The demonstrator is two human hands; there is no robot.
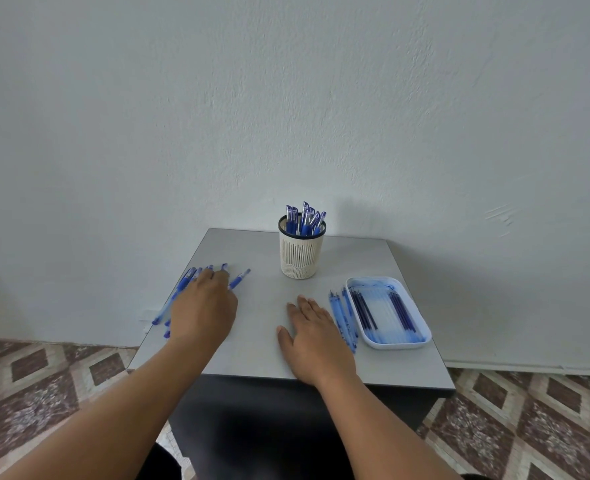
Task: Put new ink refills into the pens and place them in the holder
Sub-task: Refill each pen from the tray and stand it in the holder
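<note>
Left hand (203, 303) lies on the loose pens (182, 289), grip state indeterminate; right hand (316, 336) rests flat, fingers straight, on the bench (262, 299).

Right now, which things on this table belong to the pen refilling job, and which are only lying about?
Belong to the job:
- pens on the table, under the left hand
- holder, pens already standing in it
- tray with refills
- refills beside the tray, next to the right hand

Just lying about:
- nothing on the table; only wall and patterned floor
</note>
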